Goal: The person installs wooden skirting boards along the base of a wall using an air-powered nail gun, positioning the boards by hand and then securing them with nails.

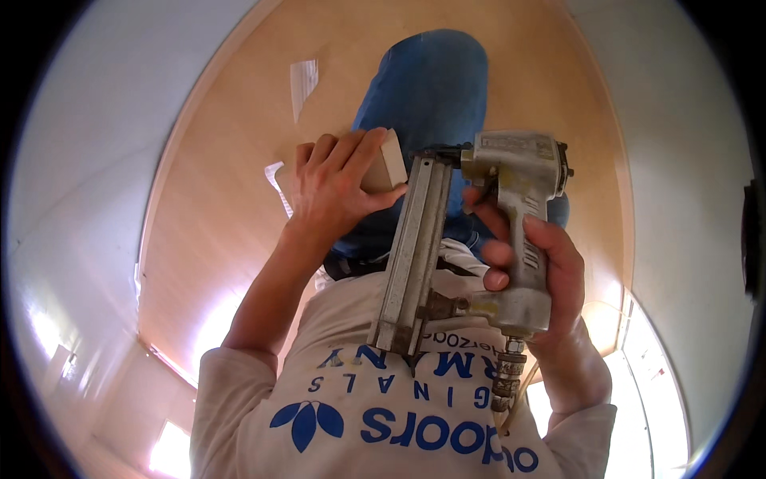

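Observation:
My right hand (556, 254) is wrapped round the handle of a worn grey metal air nail gun (523, 164), with a finger near the trigger. The gun's long straight magazine (411, 251) slants down in front of my shirt. A brass-coloured hose coupling (508, 375) hangs below the handle. My left hand (331, 180) grips a small pale beige block (388, 164) beside my knee, fingers over its top and thumb along its near side. The block's end is close to the gun's nose; whether they touch I cannot tell. My palm hides the rest of the block.
My bent leg in blue jeans (435, 80) rises in the middle. Two white striped scraps (303, 84) lie on the light wood-coloured floor (231, 136). Pale walls (96, 184) stand at left and right. A thin hose runs behind my right forearm.

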A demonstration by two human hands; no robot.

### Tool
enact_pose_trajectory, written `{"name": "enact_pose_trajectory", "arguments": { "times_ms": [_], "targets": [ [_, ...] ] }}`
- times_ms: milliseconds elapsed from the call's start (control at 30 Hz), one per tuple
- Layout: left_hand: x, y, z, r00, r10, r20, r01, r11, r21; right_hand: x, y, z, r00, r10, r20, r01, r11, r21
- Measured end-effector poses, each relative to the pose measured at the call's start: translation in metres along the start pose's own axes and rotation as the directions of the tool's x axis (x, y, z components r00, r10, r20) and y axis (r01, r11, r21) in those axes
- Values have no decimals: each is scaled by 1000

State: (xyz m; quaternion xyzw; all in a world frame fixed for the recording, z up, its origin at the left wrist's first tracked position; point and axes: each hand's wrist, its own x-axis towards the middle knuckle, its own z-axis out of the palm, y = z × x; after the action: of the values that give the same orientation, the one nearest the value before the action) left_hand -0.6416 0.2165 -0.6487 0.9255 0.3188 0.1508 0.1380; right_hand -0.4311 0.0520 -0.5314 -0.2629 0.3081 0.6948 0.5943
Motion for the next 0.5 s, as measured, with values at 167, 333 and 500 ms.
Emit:
{"name": "enact_pose_trajectory", "arguments": {
  "times_ms": [167, 333, 500],
  "targets": [
    [-2, -1, 0, 1000, -5, 9, 5, 1000, 0, 8, 5, 13, 999, -39, 14, 39, 998, 56],
    [-3, -1, 0, 1000, -8, -29, 7, 999, -42, 18, 9, 22, 998, -42, -47, 41, 999, -32],
    [-4, -4, 2, 1000, -23, -13, 22, 998, -61, 19, 13, 27, 989, -86, -116, 74, 992, -105]
  ]
}}
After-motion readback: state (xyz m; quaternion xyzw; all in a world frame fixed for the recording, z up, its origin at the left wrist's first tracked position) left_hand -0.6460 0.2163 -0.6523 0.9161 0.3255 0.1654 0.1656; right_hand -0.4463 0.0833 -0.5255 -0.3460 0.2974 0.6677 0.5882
